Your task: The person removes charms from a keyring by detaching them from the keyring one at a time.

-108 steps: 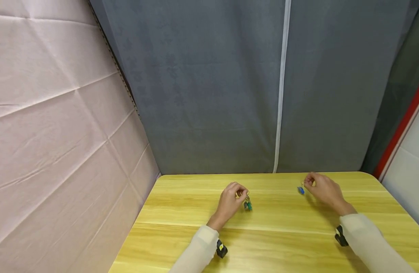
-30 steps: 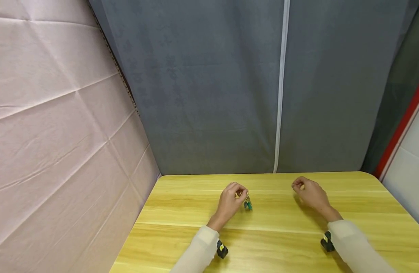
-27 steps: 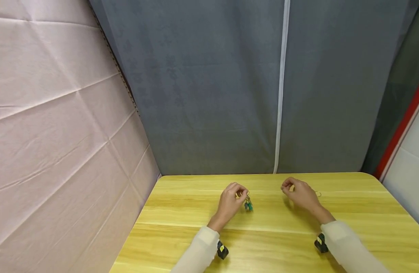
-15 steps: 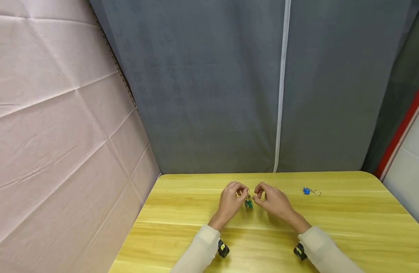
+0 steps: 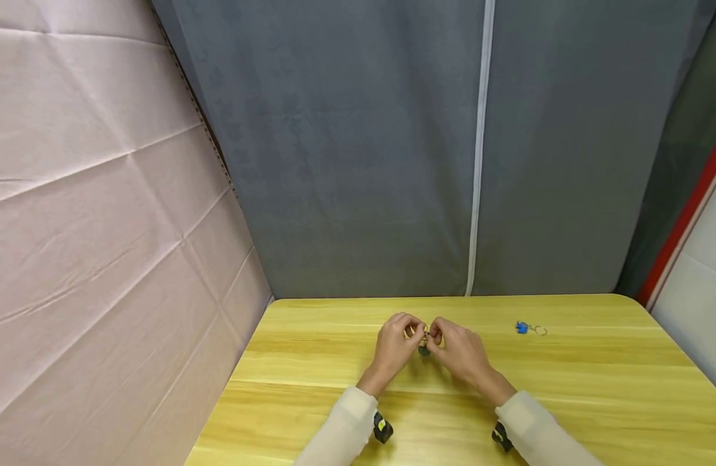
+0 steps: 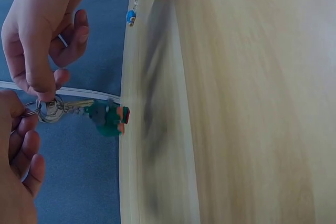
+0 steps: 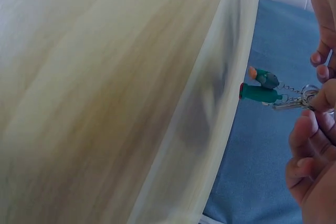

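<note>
My left hand (image 5: 412, 331) pinches a metal key ring (image 6: 50, 108) just above the yellow wooden table (image 5: 568, 395). A green charm (image 6: 107, 118) hangs from the ring on a short chain, with a second small green and orange charm (image 7: 265, 77) beside it. My right hand (image 5: 437, 334) meets the left hand and pinches the same key ring (image 7: 308, 96) between thumb and forefinger. In the head view only a bit of the green charm (image 5: 424, 350) shows between the two hands.
A small blue charm (image 5: 521, 327) with its own thin ring lies on the table to the right, near the far edge. A grey curtain (image 5: 393, 162) hangs behind the table and a pink cloth wall (image 5: 101, 226) stands at the left.
My right hand let go of the blue charm, left it on the table and moved left to the key ring. My left hand stayed in place with the ring.
</note>
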Demonstrator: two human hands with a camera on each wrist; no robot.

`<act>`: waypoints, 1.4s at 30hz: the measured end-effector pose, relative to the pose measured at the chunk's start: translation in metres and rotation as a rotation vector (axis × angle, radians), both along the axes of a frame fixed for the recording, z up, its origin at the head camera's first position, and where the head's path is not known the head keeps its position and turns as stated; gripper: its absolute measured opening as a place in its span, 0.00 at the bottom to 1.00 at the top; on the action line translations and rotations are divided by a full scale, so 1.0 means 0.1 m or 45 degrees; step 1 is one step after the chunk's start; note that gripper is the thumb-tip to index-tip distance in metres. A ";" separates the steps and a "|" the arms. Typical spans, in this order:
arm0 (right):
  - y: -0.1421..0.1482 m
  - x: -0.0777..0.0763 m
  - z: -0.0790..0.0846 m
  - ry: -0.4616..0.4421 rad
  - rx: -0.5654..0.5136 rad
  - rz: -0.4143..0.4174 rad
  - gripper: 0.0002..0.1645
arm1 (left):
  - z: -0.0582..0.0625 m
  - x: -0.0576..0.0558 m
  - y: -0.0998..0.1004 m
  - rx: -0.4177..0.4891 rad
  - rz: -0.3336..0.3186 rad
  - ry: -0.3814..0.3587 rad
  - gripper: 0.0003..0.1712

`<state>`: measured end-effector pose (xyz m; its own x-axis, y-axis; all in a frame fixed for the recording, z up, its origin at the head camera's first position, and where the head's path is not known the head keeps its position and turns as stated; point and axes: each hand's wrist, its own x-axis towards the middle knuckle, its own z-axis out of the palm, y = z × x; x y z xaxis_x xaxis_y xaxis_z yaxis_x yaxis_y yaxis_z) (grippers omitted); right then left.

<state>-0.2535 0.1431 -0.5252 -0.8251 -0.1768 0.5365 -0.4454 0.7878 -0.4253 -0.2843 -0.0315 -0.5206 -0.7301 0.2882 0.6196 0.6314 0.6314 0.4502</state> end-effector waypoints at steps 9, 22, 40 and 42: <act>0.06 -0.01 -0.03 0.016 0.026 -0.014 0.13 | 0.00 0.02 0.01 0.015 -0.019 -0.010 0.05; 0.05 -0.02 -0.05 0.078 0.071 -0.006 0.10 | -0.01 0.01 0.01 0.018 -0.010 -0.078 0.06; 0.10 -0.05 -0.03 0.075 0.086 -0.021 0.05 | -0.01 0.00 -0.07 0.056 -0.191 -0.370 0.12; 0.10 -0.05 -0.03 0.093 0.080 -0.013 0.05 | -0.01 0.00 -0.07 0.062 -0.221 -0.407 0.12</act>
<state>-0.2588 0.1535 -0.5281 -0.7860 -0.2036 0.5838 -0.4652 0.8167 -0.3414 -0.2847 -0.0387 -0.5217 -0.8318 0.4007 0.3841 0.5498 0.5000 0.6691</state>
